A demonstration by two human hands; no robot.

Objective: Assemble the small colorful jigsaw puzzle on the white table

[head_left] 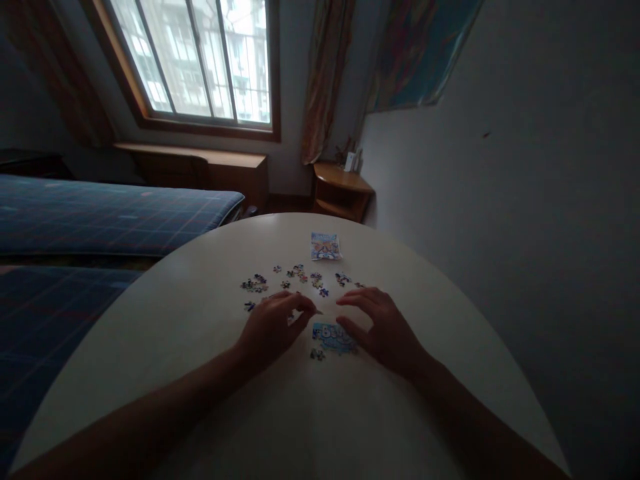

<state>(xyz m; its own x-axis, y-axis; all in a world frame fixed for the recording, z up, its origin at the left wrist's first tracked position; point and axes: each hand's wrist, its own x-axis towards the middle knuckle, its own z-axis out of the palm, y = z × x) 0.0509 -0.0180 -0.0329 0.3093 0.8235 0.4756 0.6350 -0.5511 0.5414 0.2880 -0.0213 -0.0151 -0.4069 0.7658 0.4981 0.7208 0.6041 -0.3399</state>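
My left hand pinches a small puzzle piece between thumb and fingertips, just above the table. My right hand is open, thumb and fingers apart, with its thumb by the right side of a partly joined blue puzzle that carries white lettering. Below that puzzle's left corner sits a loose puzzle piece. Several more loose pieces are scattered beyond both hands, some in a cluster at the left. Behind them lies a printed picture sheet. Part of the joined puzzle is hidden by my right hand.
All of this rests on a round white table. Left of it is a bed with a blue plaid cover. A wooden corner cabinet and a desk stand beyond, under the window. A pale wall runs along the right.
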